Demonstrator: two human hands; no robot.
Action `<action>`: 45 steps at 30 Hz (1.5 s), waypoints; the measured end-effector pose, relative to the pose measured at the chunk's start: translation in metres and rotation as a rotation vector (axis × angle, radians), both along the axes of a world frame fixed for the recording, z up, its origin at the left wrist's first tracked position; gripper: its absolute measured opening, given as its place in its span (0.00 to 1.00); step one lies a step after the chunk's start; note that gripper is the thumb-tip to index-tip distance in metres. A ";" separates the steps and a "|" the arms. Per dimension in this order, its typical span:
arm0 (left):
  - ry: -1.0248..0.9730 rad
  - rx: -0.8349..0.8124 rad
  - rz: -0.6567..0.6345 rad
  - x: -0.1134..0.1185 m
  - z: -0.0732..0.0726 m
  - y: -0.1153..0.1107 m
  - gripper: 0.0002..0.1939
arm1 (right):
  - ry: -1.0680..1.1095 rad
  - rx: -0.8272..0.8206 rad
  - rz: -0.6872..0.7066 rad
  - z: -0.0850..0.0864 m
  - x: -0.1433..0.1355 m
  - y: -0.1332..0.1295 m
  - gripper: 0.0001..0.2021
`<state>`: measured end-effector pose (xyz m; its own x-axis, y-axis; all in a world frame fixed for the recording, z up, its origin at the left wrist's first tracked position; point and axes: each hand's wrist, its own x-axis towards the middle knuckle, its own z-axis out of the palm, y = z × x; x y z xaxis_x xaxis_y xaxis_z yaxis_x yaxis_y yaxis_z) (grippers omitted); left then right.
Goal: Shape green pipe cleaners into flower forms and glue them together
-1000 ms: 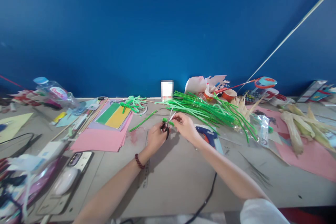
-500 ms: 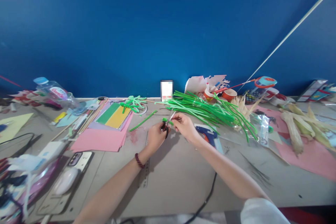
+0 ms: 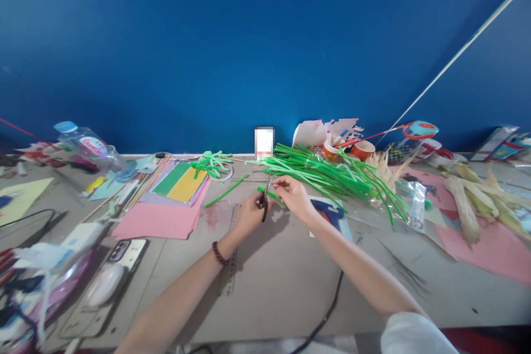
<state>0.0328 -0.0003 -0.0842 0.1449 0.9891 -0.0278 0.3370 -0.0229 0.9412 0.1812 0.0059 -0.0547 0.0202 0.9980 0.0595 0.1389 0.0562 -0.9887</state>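
Observation:
Black-handled scissors [image 3: 264, 203] are gripped in my left hand [image 3: 248, 214], their blades pointing away from me. Close on the right, my right hand [image 3: 292, 194] is pinched near the blades; whatever is between its fingertips is too small to make out. A short green pipe cleaner [image 3: 274, 195] shows between the two hands, crossing by the scissors. Just beyond my right hand lies a big bundle of green pipe cleaners [image 3: 332, 171]. One loose pipe cleaner [image 3: 226, 191] rests to the left of the scissors.
A blue glue gun [image 3: 327, 209] lies beside my right wrist, and a ruler [image 3: 233, 254] is partly under my left forearm. Pink paper [image 3: 155, 222], a phone [image 3: 133, 251] and a bottle [image 3: 89, 144] are at left. Corn husks [image 3: 477, 199] lie at right.
The scissors have turned slightly in my left hand. My right hand has shifted a little up and away, and more of the green pipe cleaner shows between the hands.

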 end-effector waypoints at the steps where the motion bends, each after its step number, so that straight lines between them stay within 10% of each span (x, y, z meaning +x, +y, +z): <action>1: -0.034 -0.006 -0.031 0.001 0.001 0.000 0.11 | -0.013 0.022 -0.014 0.002 0.002 0.001 0.08; 7: -0.348 -0.126 -0.172 0.003 0.009 -0.002 0.19 | 0.026 0.172 -0.144 0.018 0.014 0.004 0.10; 14: -0.655 -0.062 -0.051 -0.005 0.024 0.007 0.21 | 0.090 0.298 -0.241 0.040 0.025 0.001 0.08; 25: -0.431 -0.061 -0.247 -0.027 0.058 0.010 0.13 | -0.353 0.421 -0.033 0.055 0.031 -0.008 0.07; 45: -0.671 -0.169 -0.158 -0.007 0.043 -0.001 0.15 | -0.435 0.591 -0.049 0.056 0.014 -0.027 0.04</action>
<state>0.0261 -0.0011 -0.0413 0.3258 0.9448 -0.0338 -0.3125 0.1414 0.9393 0.1954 -0.0207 0.0009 -0.0844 0.7954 0.6001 0.5279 0.5465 -0.6501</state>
